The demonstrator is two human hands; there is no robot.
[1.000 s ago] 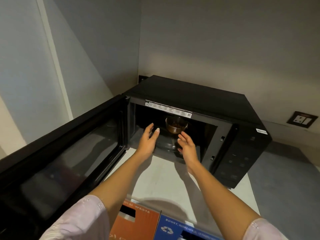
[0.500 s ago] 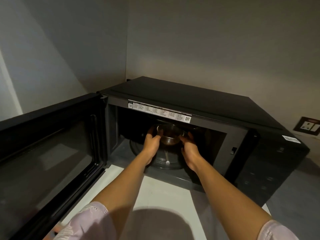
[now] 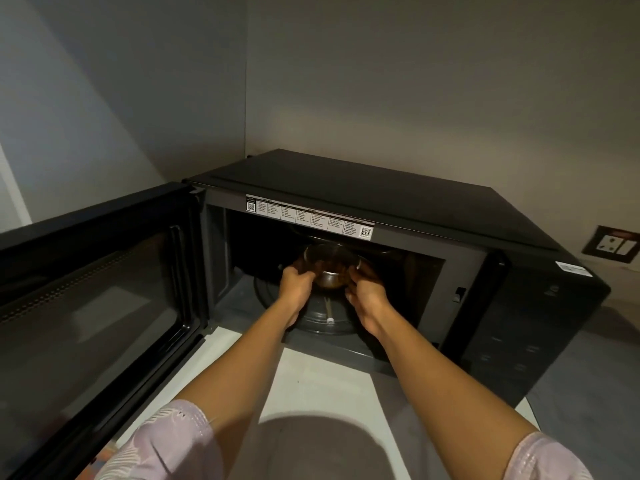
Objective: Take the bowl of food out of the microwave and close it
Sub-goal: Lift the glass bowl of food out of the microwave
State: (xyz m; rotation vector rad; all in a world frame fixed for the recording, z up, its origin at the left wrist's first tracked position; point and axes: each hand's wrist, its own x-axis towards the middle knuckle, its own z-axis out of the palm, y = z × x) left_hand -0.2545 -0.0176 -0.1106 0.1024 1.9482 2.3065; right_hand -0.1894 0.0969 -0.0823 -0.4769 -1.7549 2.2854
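Observation:
A black microwave (image 3: 398, 188) stands on a white counter, its door (image 3: 93, 292) swung wide to the left. Inside, a small glass bowl (image 3: 329, 268) with brown food sits over the round turntable (image 3: 325, 317). My left hand (image 3: 294, 280) grips the bowl's left side and my right hand (image 3: 367, 285) grips its right side, both reaching into the cavity. Whether the bowl rests on the turntable or is lifted off it, I cannot tell.
The microwave's control panel (image 3: 512, 341) is to the right of the cavity. A wall socket (image 3: 613, 244) sits on the wall at the far right. Walls close in behind and to the left. The white counter (image 3: 311, 386) lies in front of the microwave.
Both hands went from hovering at the opening into the cavity and closed around the bowl. The camera moved closer to the microwave.

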